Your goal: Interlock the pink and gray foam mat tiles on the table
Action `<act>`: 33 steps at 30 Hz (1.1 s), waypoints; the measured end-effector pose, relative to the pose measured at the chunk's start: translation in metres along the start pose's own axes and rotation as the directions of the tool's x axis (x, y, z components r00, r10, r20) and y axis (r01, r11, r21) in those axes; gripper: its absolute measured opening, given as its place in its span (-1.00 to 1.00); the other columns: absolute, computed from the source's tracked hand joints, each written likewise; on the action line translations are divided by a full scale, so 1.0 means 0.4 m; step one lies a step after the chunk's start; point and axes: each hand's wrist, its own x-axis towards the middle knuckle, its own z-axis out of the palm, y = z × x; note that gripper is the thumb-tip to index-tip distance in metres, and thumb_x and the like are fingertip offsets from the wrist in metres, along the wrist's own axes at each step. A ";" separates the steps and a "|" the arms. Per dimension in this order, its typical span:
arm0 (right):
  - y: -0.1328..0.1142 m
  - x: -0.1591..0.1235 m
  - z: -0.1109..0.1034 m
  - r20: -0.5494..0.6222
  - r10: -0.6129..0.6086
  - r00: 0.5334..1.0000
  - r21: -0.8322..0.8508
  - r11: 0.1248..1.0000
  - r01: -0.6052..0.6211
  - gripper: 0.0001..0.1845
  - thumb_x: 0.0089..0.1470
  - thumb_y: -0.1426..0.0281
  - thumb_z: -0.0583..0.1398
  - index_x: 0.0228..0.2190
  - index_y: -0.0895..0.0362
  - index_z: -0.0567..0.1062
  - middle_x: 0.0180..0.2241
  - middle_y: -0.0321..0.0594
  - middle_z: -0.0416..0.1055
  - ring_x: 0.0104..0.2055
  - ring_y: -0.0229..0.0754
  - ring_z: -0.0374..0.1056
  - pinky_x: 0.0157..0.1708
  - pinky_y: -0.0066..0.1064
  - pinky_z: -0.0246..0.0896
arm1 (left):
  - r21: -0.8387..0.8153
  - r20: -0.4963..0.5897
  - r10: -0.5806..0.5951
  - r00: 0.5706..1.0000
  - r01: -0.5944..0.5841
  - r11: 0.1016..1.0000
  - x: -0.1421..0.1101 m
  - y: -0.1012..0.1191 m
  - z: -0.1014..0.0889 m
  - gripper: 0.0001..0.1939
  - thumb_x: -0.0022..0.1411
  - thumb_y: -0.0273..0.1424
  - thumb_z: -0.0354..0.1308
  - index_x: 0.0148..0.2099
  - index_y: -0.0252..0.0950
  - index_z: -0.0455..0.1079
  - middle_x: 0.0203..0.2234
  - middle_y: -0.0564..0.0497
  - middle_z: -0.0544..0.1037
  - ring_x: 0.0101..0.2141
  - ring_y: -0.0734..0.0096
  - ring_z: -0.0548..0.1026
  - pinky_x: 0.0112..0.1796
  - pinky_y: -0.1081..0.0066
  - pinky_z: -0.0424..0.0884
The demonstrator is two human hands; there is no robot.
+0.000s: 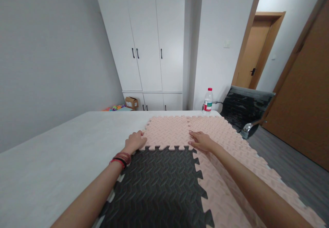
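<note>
- Two of your hands were out on the far pink foam tile [168,132], which lay flat on the white table [59,152], locked by its near teeth into the black foam tile [159,183].
- Your left hand [135,141] rested at that pink tile's near left corner, fingers curled loosely over the edge; you were touching it rather than clenching it.
- Your right hand [202,141] lay flat, fingers spread and released, on the seam where the tile met the pink tiles [231,145] on the right.
- Red and black bands [121,158] circled your left wrist.
- A water bottle [208,100] stood at the table's far right corner, with a black chair [243,109] beside it.
- A white wardrobe [149,46] filled the far wall, a cardboard box [131,102] at its foot.
</note>
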 end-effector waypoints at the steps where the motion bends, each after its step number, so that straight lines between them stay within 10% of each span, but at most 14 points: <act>1: 0.000 0.003 0.000 0.008 0.000 1.000 -0.004 1.000 0.000 -0.28 0.09 -0.04 -0.02 0.18 0.06 0.17 0.22 -0.17 0.13 0.18 0.01 0.08 0.07 -0.14 0.05 | 0.058 0.000 0.032 0.999 -0.032 0.998 -0.008 0.004 -0.004 -0.63 0.07 -0.25 0.07 -0.08 -0.30 0.39 -0.12 -0.26 0.43 -0.05 -0.09 0.38 -0.09 -0.01 0.29; 10: -0.006 0.007 0.000 0.074 0.044 0.996 -0.054 0.998 -0.040 -0.26 0.10 -0.03 -0.03 0.20 0.08 0.13 0.27 -0.21 0.02 0.22 0.02 -0.01 0.13 -0.12 -0.01 | 0.203 0.209 0.302 0.930 -0.343 0.917 -0.059 0.062 0.050 -0.28 0.20 0.09 -0.27 0.32 -0.11 -0.07 0.30 -0.15 0.01 0.27 -0.02 -0.05 0.15 -0.15 -0.07; 23: -0.160 0.062 0.024 0.174 0.385 0.906 -0.240 0.909 -0.340 0.17 -0.07 -0.26 -0.07 0.23 0.43 -0.07 0.28 0.21 -0.16 0.25 0.23 -0.13 0.09 0.21 -0.11 | 0.181 0.317 0.282 0.906 -0.350 0.919 -0.057 0.060 0.070 0.05 -0.04 0.35 -0.31 0.35 -0.16 -0.24 0.33 -0.25 -0.19 0.29 -0.13 -0.20 0.14 -0.29 -0.18; 33: -0.114 0.046 0.070 0.236 0.345 0.908 -0.157 0.936 -0.315 0.14 -0.02 -0.26 -0.29 0.26 0.40 -0.33 0.33 0.01 -0.47 0.34 0.13 -0.53 0.21 0.19 -0.49 | 0.115 0.400 0.257 0.880 -0.327 0.938 -0.032 0.037 0.066 -0.25 0.19 0.11 -0.57 0.35 -0.04 -0.26 0.34 -0.11 -0.23 0.30 0.00 -0.23 0.15 -0.25 -0.16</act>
